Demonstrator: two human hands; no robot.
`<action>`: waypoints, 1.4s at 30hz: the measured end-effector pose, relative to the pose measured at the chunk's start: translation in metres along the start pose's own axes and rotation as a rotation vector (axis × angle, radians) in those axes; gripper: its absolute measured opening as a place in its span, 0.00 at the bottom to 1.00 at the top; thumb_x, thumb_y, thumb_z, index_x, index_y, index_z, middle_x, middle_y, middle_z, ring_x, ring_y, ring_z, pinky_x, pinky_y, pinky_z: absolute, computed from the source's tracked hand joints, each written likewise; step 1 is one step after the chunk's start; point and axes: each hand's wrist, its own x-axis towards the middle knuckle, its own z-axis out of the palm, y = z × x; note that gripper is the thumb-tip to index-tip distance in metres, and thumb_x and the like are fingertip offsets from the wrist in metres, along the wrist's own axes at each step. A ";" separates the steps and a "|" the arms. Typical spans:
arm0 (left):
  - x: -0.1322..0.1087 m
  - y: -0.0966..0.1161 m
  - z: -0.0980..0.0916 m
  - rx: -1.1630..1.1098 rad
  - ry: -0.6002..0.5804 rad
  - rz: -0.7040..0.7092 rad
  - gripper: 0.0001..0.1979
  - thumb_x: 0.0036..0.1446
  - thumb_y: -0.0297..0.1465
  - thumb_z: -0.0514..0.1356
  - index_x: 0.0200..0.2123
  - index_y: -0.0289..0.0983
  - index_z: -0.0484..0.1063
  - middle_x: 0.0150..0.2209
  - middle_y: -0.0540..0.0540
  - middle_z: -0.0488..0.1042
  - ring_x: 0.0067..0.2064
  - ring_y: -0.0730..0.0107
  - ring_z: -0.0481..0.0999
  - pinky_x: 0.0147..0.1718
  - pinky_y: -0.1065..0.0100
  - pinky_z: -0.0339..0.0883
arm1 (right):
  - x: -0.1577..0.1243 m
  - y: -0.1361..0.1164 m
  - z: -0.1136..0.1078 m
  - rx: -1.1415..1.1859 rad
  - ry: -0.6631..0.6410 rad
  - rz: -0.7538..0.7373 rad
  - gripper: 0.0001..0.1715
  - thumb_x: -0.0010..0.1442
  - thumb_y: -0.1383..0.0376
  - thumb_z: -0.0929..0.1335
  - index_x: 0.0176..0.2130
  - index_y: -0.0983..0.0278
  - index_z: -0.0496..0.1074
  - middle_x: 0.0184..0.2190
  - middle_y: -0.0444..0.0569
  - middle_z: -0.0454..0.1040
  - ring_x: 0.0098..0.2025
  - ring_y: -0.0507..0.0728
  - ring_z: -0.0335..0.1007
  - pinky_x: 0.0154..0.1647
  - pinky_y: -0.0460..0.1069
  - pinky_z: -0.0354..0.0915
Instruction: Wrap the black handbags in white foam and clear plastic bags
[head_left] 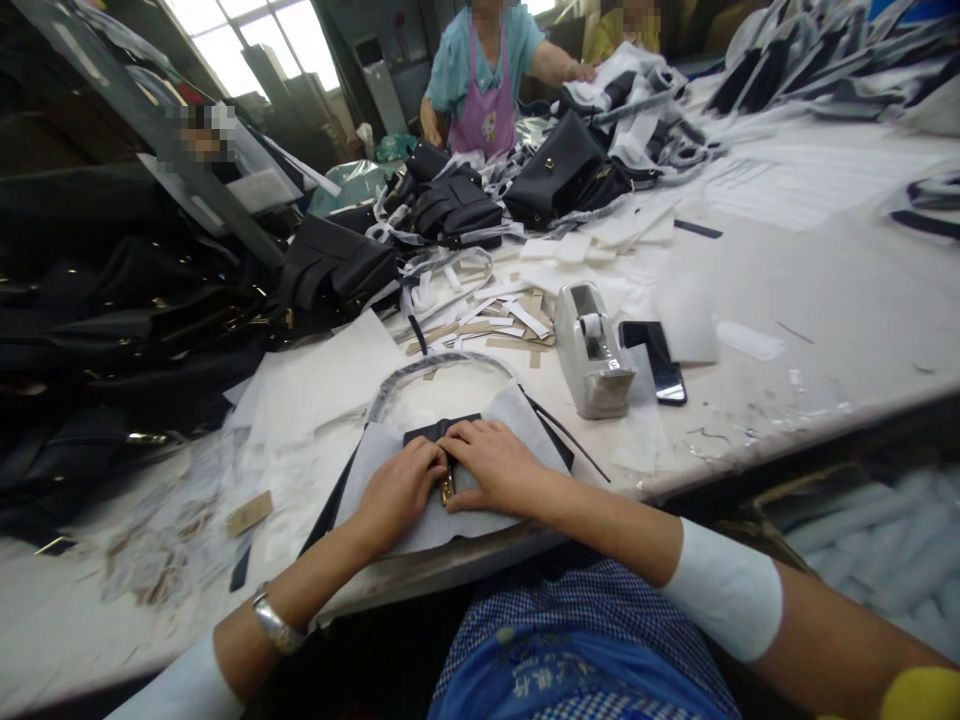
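Worktop (832,290), pale and littered, spans the head view, and at its near edge, lower centre of the frame, lies a black bag (421,433) partly covered by a white sheet (529,425). The left hand (401,488) has its fingers curled beside a gold clasp (448,488); the right hand (499,468) spreads fingers and thumb around the clasp's other side. With fingers hiding the contact, I cannot tell whether either grip is closed on anything. Right of centre, a tape dispenser (595,365) stands beside a phone (657,368).
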 end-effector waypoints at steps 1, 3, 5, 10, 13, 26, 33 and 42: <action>-0.001 0.000 0.000 0.008 -0.004 0.006 0.07 0.66 0.27 0.49 0.34 0.40 0.63 0.36 0.49 0.68 0.36 0.69 0.71 0.37 0.67 0.66 | 0.000 0.000 0.000 0.001 0.002 0.000 0.38 0.48 0.50 0.77 0.53 0.64 0.69 0.50 0.54 0.70 0.51 0.64 0.65 0.50 0.57 0.59; -0.004 0.001 0.000 0.040 -0.007 0.016 0.07 0.66 0.28 0.48 0.36 0.40 0.63 0.38 0.48 0.68 0.36 0.68 0.71 0.36 0.66 0.66 | 0.000 0.001 0.001 0.000 0.004 -0.003 0.38 0.48 0.50 0.77 0.53 0.64 0.69 0.50 0.54 0.70 0.51 0.64 0.65 0.50 0.57 0.60; -0.008 0.003 0.000 0.083 -0.007 0.026 0.07 0.66 0.27 0.47 0.40 0.39 0.64 0.41 0.46 0.68 0.38 0.66 0.71 0.34 0.66 0.65 | 0.000 0.001 0.001 -0.001 0.008 -0.008 0.39 0.48 0.50 0.77 0.53 0.65 0.69 0.50 0.54 0.70 0.51 0.64 0.65 0.50 0.57 0.60; -0.013 0.005 0.002 0.156 -0.028 0.058 0.13 0.63 0.22 0.47 0.46 0.40 0.65 0.46 0.44 0.69 0.36 0.66 0.71 0.30 0.68 0.63 | 0.000 0.002 0.001 0.020 0.001 -0.008 0.39 0.49 0.51 0.77 0.54 0.64 0.69 0.50 0.55 0.70 0.51 0.65 0.65 0.50 0.58 0.60; -0.011 0.002 0.001 0.146 -0.042 0.076 0.14 0.61 0.21 0.47 0.45 0.40 0.65 0.44 0.45 0.69 0.35 0.66 0.71 0.30 0.68 0.62 | 0.000 0.002 0.001 0.025 0.003 -0.011 0.38 0.49 0.51 0.77 0.54 0.64 0.69 0.50 0.55 0.70 0.51 0.65 0.65 0.49 0.58 0.60; -0.018 0.012 -0.019 -0.299 -0.199 0.066 0.07 0.64 0.28 0.48 0.32 0.41 0.61 0.29 0.52 0.69 0.32 0.70 0.70 0.33 0.69 0.62 | -0.001 0.001 -0.002 0.017 -0.028 -0.008 0.39 0.52 0.52 0.76 0.57 0.66 0.68 0.53 0.57 0.69 0.54 0.65 0.65 0.52 0.58 0.60; -0.046 0.013 -0.025 -0.433 -0.213 0.008 0.09 0.66 0.31 0.48 0.33 0.41 0.62 0.30 0.53 0.69 0.32 0.71 0.70 0.34 0.70 0.62 | -0.001 0.001 -0.002 0.002 -0.059 -0.003 0.45 0.49 0.48 0.76 0.60 0.63 0.67 0.54 0.57 0.68 0.55 0.65 0.64 0.53 0.57 0.59; -0.070 0.023 -0.027 -0.499 -0.057 -0.118 0.07 0.66 0.33 0.52 0.35 0.41 0.67 0.29 0.53 0.73 0.31 0.71 0.73 0.34 0.71 0.64 | -0.001 0.001 0.001 -0.034 -0.058 -0.012 0.49 0.48 0.47 0.77 0.61 0.64 0.66 0.56 0.56 0.68 0.55 0.66 0.63 0.54 0.59 0.60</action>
